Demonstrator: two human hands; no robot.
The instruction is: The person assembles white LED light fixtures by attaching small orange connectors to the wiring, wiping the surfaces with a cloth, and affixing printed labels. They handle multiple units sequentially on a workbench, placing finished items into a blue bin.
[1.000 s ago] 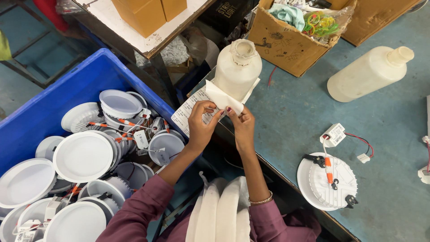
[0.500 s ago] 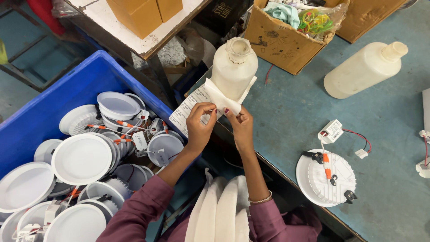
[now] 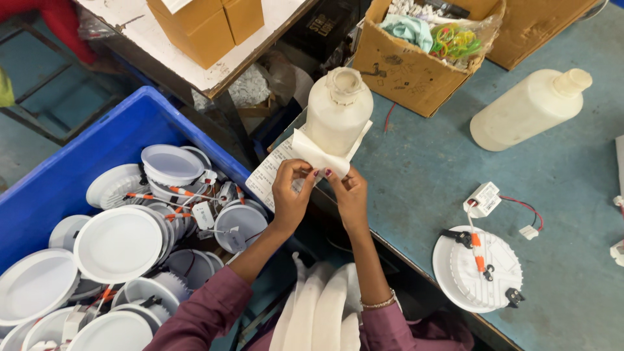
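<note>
Blue table (image 3: 455,169), both hands (image 3: 325,192) pinching folded white paper (image 3: 318,156)

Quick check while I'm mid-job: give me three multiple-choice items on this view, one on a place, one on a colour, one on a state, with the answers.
1. Where does the upright white bottle stand?
A. At the near edge of the blue-green table
B. Inside the blue bin
C. In the cardboard box

2. What colour is the bin holding the round lamp housings?
A. Red
B. Blue
C. Grey

3. How does the second white bottle sit on the table?
A. Upright
B. Lying on its side
C. Hanging from a hook

Answers: 1 A, it stands at the table's edge just beyond the left hand and right hand, which pinch a folded white sheet. 2 B, its walls are plainly blue. 3 B, its neck points sideways.
</note>
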